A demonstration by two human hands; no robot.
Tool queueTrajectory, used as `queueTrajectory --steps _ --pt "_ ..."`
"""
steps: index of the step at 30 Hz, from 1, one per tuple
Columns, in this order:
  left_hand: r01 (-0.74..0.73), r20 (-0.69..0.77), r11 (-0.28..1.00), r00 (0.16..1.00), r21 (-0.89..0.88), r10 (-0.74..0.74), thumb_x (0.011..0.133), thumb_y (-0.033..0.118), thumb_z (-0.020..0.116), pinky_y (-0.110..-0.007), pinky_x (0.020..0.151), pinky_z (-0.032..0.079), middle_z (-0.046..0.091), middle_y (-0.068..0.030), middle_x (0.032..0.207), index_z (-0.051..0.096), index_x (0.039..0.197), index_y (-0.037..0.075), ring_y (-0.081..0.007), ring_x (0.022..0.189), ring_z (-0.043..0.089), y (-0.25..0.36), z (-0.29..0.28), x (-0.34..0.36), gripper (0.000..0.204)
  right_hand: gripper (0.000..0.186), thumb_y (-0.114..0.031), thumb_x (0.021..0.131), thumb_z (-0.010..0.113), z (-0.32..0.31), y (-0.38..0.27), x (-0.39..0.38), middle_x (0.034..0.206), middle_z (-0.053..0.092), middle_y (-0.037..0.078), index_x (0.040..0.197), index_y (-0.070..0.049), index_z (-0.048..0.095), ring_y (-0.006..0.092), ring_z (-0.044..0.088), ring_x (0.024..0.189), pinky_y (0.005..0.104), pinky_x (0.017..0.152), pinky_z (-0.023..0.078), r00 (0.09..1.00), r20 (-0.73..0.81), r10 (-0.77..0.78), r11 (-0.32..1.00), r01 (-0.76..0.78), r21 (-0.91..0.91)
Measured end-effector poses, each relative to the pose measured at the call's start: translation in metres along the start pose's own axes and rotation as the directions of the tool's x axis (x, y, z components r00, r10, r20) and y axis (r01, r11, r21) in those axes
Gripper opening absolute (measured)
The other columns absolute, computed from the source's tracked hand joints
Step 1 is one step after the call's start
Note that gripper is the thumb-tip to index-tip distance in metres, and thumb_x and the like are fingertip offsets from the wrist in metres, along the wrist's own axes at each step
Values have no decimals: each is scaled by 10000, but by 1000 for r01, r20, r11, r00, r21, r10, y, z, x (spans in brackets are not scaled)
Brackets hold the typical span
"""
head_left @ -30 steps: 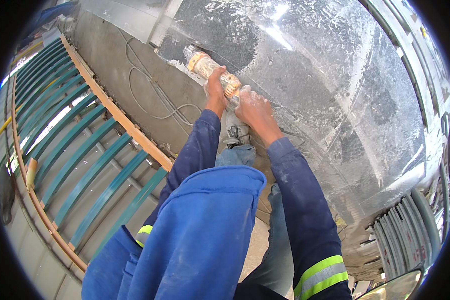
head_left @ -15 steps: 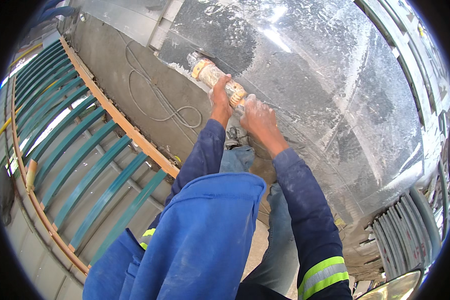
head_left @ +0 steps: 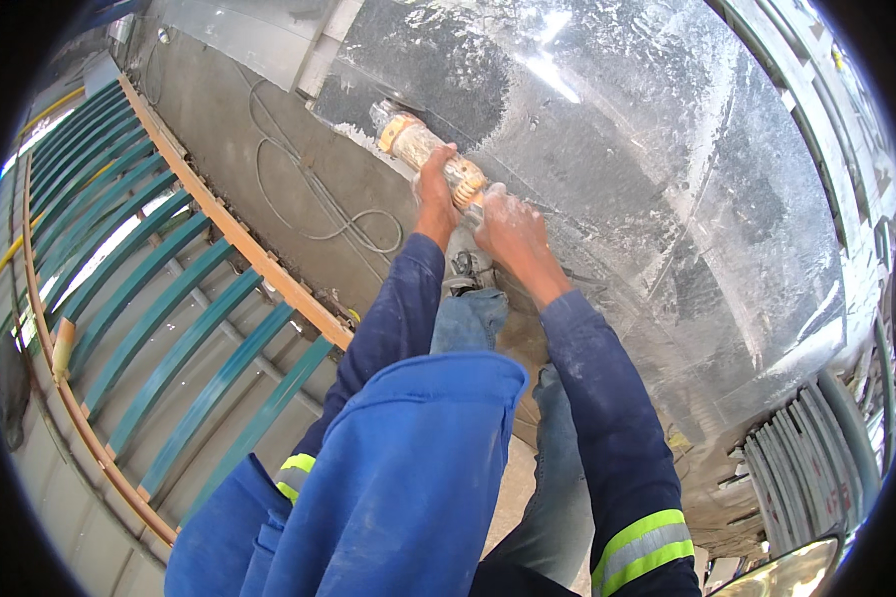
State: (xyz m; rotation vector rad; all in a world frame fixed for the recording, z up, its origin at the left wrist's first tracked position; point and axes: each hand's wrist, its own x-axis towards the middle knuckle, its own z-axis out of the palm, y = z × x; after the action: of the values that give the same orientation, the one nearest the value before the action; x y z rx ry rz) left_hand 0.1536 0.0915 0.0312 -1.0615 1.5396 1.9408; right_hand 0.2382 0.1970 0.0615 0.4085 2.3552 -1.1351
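Observation:
With both hands I hold a dusty angle grinder (head_left: 423, 149) with tan-orange bands. My left hand (head_left: 435, 204) is wrapped round the middle of its body, the thumb on top. My right hand (head_left: 511, 234) grips the rear end, closer to me. The grinder's head points away and to the left. Its disc, partly hidden and hard to make out, is at the left edge of a large grey sheet-like panel (head_left: 647, 189) patched with white dust.
On the left lies a curved-looking rack of teal slats (head_left: 184, 328) with an orange-brown frame rail (head_left: 239, 239). A loose grey cable (head_left: 314, 184) loops on the concrete floor between rack and panel. Stacked grey bars (head_left: 801, 468) stand at the lower right. A blue cloth (head_left: 398, 468) hangs in front of me.
The grinder and both my hands have shifted very slightly to the left. My grip on it is the same.

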Motion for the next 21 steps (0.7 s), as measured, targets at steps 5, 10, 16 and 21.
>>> queueTrajectory --steps 5,10,16,21 --pt "-13 12 1000 1000 -25 13 813 193 634 -385 642 569 570 -66 842 537 1001 65 -222 714 630 -7 0 -7 248 218 -66 767 589 -8 0 -11 889 685 251 955 36 548 400 689 842 461 763 550 999 25 33 999 -32 -28" --pt "-5 -1 1000 1000 -5 5 802 202 644 -392 641 571 567 -71 840 529 1001 52 -229 713 630 3 2 7 275 222 -68 760 592 2 0 8 890 685 248 954 32 552 386 693 839 459 745 555 999 -28 -26 999 25 -25" --pt "-18 24 1000 1000 7 18 793 193 650 -397 622 577 562 -73 816 520 984 59 -240 679 631 12 -7 41 267 232 -99 781 544 12 -6 30 878 673 280 970 36 552 424 673 858 503 776 532 997 -71 -40 999 41 12" --pt "14 -20 1000 1000 7 -14 797 190 650 -394 623 576 565 -73 818 521 974 60 -242 669 630 10 -6 31 255 239 -96 782 564 7 -8 22 900 679 265 984 30 553 401 677 889 477 789 535 1000 -4 -9 1000 9 6"
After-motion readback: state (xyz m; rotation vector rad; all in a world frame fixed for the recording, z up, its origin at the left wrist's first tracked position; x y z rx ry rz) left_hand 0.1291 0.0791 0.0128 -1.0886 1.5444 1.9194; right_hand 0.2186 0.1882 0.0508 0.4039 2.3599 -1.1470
